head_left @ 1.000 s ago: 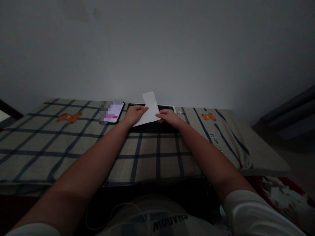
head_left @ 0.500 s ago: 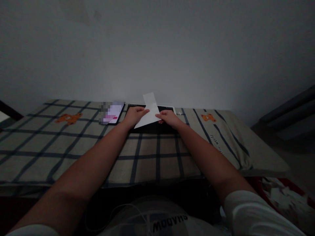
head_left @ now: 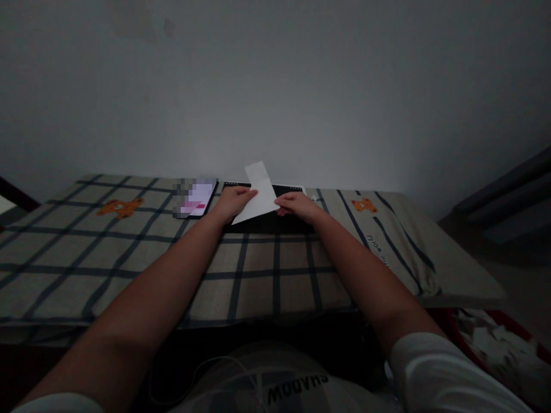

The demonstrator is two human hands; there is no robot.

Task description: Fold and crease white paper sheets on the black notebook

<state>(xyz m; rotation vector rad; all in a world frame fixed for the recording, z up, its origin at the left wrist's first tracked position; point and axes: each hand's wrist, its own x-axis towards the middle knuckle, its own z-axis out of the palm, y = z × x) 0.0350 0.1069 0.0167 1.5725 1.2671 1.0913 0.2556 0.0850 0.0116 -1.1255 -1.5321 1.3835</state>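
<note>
Downward, fingers [head_left: 287,201] pinch white paper [head_left: 262,198]; a red bin [head_left: 514,324] holds scraps [head_left: 482,339].

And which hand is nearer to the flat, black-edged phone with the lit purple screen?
Left. The left hand is just to the right of the phone; the right hand is farther right, at the right edge of the white paper sheet.

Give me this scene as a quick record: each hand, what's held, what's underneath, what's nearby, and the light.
Left hand: fingers on the white paper, thumb on top
Right hand: fingers at the paper's right edge
Held item: white paper, folded or layered; can't tell which
Underneath: black flat item on the checked cloth
Nearby: phone, screen lit, beyond the left forearm
Lower right: red container with whitish scraps
Light: dim
</note>
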